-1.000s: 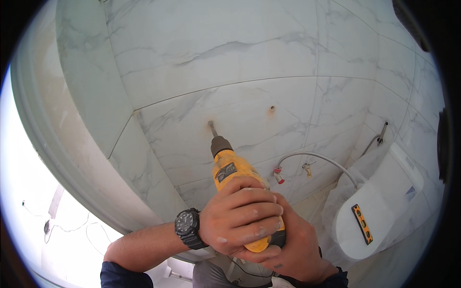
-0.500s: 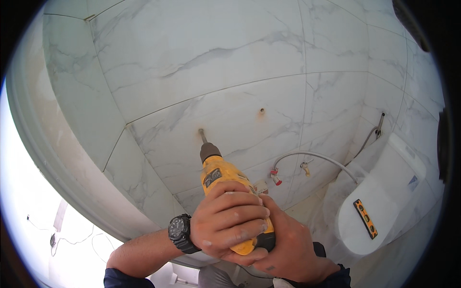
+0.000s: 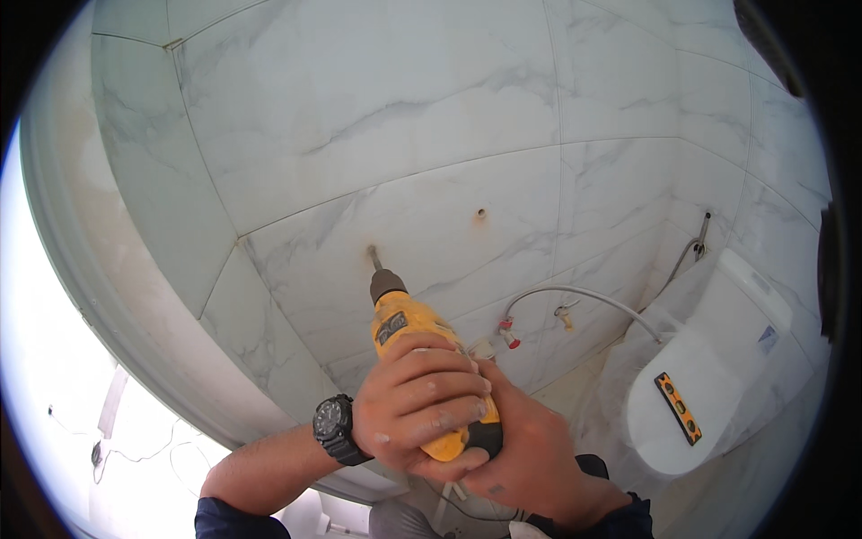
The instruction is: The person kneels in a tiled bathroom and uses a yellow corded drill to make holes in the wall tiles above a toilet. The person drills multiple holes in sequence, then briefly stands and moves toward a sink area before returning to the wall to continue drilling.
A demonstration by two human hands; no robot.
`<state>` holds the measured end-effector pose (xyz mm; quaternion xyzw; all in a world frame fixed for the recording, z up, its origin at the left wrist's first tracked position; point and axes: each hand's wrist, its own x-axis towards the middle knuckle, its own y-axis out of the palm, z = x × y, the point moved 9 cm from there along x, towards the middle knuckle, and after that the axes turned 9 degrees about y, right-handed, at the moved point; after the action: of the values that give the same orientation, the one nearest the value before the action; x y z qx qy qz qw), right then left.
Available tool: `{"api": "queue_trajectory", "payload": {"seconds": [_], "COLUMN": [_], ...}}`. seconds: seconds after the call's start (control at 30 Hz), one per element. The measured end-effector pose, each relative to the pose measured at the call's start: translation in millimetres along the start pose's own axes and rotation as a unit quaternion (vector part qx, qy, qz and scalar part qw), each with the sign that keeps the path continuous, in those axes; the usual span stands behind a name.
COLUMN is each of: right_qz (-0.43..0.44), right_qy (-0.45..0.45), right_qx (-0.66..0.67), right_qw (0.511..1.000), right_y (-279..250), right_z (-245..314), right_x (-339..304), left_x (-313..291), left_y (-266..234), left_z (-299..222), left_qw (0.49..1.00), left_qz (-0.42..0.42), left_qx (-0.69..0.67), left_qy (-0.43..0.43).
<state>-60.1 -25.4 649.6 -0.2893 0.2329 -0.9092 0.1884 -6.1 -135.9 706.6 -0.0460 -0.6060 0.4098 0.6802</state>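
Observation:
A yellow and black power drill (image 3: 418, 317) points away from me at the marbled wall tile (image 3: 431, 229). Its bit (image 3: 376, 260) meets the tile in a spot ringed with brownish dust; how deep it sits I cannot tell. My left hand (image 3: 417, 404), with a black watch on the wrist, wraps over the top of the drill body. Behind it, my right hand (image 3: 534, 440) closes round the drill's rear grip, much of which is hidden. To the right of the bit, a drilled hole (image 3: 481, 213) shows in the same tile, with a brown stain below it.
A white toilet (image 3: 660, 431) in clear plastic stands at the right, an orange spirit level (image 3: 677, 409) lying on its lid. A grey hose (image 3: 584, 289) arches from a red-handled valve (image 3: 509, 334) beside a brass tap (image 3: 564, 316). A curved door frame (image 3: 135, 314) borders the left.
The view has shifted slightly, so the wall and toilet sit a little differently in it. Both hands stay on the drill, its bit at the same spot.

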Motion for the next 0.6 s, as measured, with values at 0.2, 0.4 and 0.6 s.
{"api": "queue_trajectory", "payload": {"seconds": [0.2,0.4,0.6], "right_qz": [0.014,0.019,0.017], "right_qy": [0.018,0.006,0.001], "right_qx": [-0.007,-0.026,-0.028], "right_qw": [1.000,0.999,0.999], "right_y": [0.4,1.0,2.1], "right_z": [-1.7,-1.3,-0.7], "right_x": [2.1,3.4,4.4], "left_x": [2.9,3.0,1.0], "left_y": [-1.6,-1.1,-1.3], "left_z": [-0.8,0.3,0.9], "left_qw": [1.000,1.000,1.000], "left_qz": [0.000,0.000,-0.004], "left_qx": [0.010,0.010,0.008], "left_qy": [0.014,0.013,0.011]}}
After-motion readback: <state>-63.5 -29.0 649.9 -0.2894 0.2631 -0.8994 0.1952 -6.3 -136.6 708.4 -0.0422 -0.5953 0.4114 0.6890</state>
